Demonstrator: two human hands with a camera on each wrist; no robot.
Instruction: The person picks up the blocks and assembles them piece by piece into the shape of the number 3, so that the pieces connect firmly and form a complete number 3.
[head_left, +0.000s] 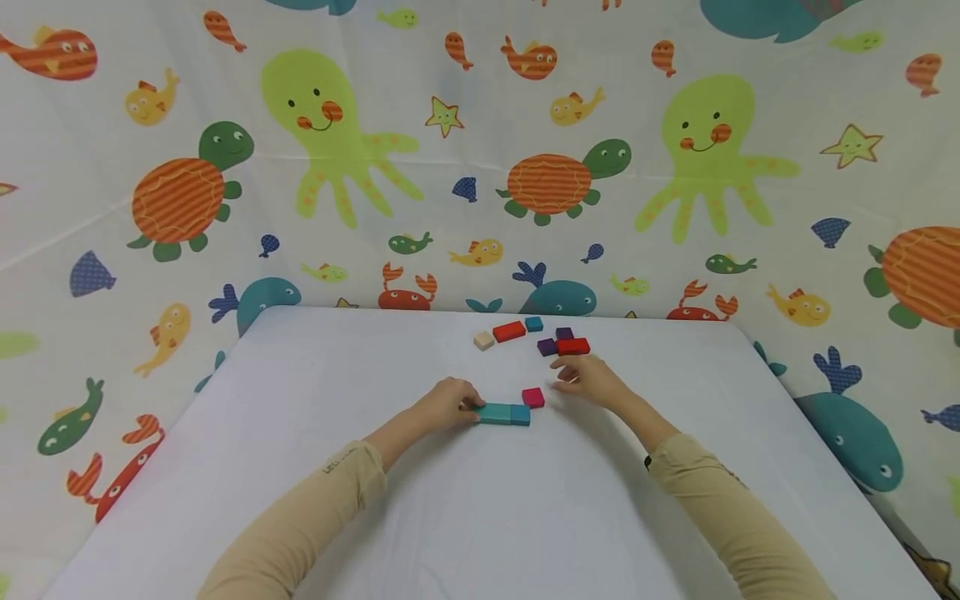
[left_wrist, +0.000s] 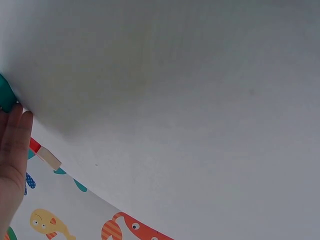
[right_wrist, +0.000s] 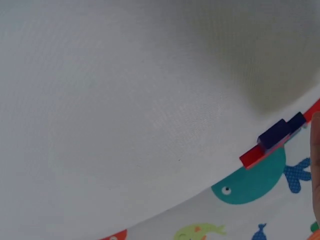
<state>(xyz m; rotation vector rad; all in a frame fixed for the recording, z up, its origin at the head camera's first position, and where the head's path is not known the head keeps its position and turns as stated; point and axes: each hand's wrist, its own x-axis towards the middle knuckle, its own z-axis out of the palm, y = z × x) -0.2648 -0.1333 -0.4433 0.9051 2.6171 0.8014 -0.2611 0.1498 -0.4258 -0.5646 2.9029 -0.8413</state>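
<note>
In the head view my left hand [head_left: 448,404] pinches the left end of a long teal block [head_left: 495,413] lying on the table. A small blue block [head_left: 521,415] sits against that block's right end. Just behind the blue one lies a crimson square block [head_left: 533,397]. My right hand [head_left: 588,379] hovers to the right of it with loosely bent fingers, holding nothing, just in front of a red block [head_left: 573,346]. The left wrist view catches my left fingers at a teal block [left_wrist: 6,95] by the frame edge. Only a finger of my right hand [right_wrist: 315,165] shows in the right wrist view.
Toward the table's far edge lie a cream block [head_left: 483,340], a long red block [head_left: 509,332], a small blue block [head_left: 534,323] and two purple blocks, one in front [head_left: 547,347] and one behind [head_left: 564,333]. A sea-animal curtain [head_left: 480,150] hangs behind the white table [head_left: 337,358].
</note>
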